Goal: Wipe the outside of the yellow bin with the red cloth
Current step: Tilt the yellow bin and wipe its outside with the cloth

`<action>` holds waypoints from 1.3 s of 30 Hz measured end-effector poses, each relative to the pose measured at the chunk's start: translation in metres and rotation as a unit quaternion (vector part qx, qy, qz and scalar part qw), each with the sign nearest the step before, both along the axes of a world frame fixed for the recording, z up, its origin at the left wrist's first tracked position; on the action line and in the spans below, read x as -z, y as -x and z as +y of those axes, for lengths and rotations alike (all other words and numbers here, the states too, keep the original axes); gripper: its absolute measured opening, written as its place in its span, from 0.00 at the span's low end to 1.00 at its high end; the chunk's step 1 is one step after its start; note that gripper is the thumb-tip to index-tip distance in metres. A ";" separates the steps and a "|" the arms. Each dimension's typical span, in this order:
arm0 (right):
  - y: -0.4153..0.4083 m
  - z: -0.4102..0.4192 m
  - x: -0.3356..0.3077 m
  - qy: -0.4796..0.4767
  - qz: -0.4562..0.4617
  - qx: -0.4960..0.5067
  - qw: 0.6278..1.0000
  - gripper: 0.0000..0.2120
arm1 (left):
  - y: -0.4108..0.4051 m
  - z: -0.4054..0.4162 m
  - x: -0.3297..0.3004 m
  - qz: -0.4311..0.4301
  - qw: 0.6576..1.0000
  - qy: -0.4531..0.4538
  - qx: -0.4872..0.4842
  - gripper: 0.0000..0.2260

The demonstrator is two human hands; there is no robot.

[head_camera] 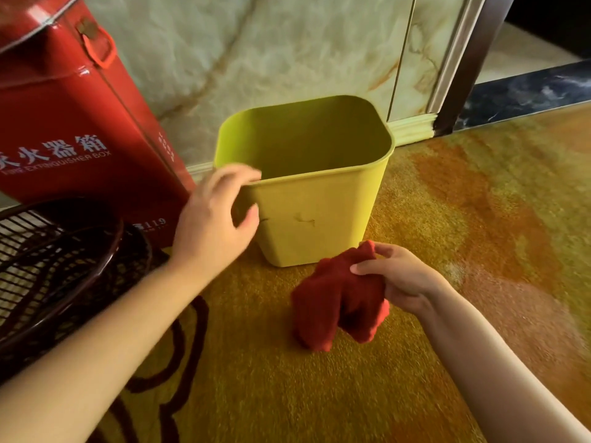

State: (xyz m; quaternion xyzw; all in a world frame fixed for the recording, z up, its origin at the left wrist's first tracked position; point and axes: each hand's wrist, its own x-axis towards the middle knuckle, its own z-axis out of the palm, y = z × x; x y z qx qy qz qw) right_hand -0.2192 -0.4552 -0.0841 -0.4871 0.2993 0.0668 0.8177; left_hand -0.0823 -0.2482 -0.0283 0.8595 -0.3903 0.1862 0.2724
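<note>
While I watch from the head camera, I count one yellow bin (315,215) standing upright on the patterned carpet (447,219), close against the marble wall (256,59). One red cloth (335,302) hangs bunched from my right hand (399,279), pinched between thumb and fingers, just beside the bin's lower front corner; I cannot tell whether they touch. My left hand (217,215) is spread wide at the bin's near-left rim, fingers over the edge. One red fire extinguisher box (80,123) stands left of the bin, one dark wire basket (54,266) before it.
</note>
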 end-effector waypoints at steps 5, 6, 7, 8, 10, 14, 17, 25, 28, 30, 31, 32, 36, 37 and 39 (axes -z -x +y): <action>0.021 -0.014 -0.001 -0.034 -0.017 0.074 0.997 0.16 | -0.041 -0.045 -0.033 0.086 0.953 -0.290 0.012 0.14; 0.026 -0.017 -0.002 -0.041 -0.024 0.083 0.995 0.16 | -0.043 -0.048 -0.031 0.110 0.951 -0.290 0.021 0.12; 0.030 -0.020 -0.003 -0.049 -0.032 0.091 0.994 0.17 | -0.044 -0.049 -0.029 0.120 0.956 -0.267 0.029 0.11; 0.034 -0.024 -0.005 -0.053 -0.039 0.098 0.993 0.19 | -0.045 -0.049 -0.028 0.114 0.962 -0.245 0.032 0.10; 0.040 -0.029 -0.011 -0.052 -0.048 0.117 0.991 0.21 | -0.046 -0.049 -0.026 0.086 0.971 -0.222 0.031 0.09; 0.046 -0.030 -0.031 0.005 -0.075 0.185 0.980 0.18 | -0.047 -0.054 -0.033 0.063 0.988 -0.142 0.011 0.09; 0.040 -0.024 -0.059 0.143 -0.121 0.247 0.951 0.21 | -0.052 -0.052 -0.040 0.085 0.990 -0.116 0.002 0.10; -0.075 0.079 -0.074 0.507 -0.270 0.127 0.808 0.34 | -0.071 -0.039 -0.043 0.191 0.979 -0.071 -0.029 0.10; -0.103 0.108 -0.035 0.408 -0.313 -0.016 0.857 0.28 | -0.085 -0.028 -0.040 0.195 0.978 -0.053 -0.056 0.09; -0.116 0.111 -0.019 0.270 -0.319 0.057 0.906 0.20 | -0.095 -0.019 -0.037 0.209 0.975 -0.023 -0.071 0.09; -0.125 0.111 -0.015 0.261 -0.308 0.101 0.909 0.20 | -0.099 -0.016 -0.035 0.216 0.973 -0.008 -0.076 0.08; -0.134 0.112 -0.011 0.295 -0.292 0.130 0.900 0.21 | -0.101 -0.014 -0.033 0.215 0.973 0.000 -0.080 0.07; -0.163 0.120 0.000 0.568 -0.219 0.164 0.776 0.22 | -0.108 -0.011 -0.032 0.196 0.977 -0.003 -0.078 0.06; -0.167 0.121 0.004 0.606 -0.189 0.149 0.758 0.24 | -0.110 -0.010 -0.033 0.195 0.978 -0.004 -0.077 0.06; -0.173 0.125 0.014 0.617 -0.145 0.111 0.766 0.30 | -0.111 -0.010 -0.034 0.197 0.978 -0.006 -0.071 0.07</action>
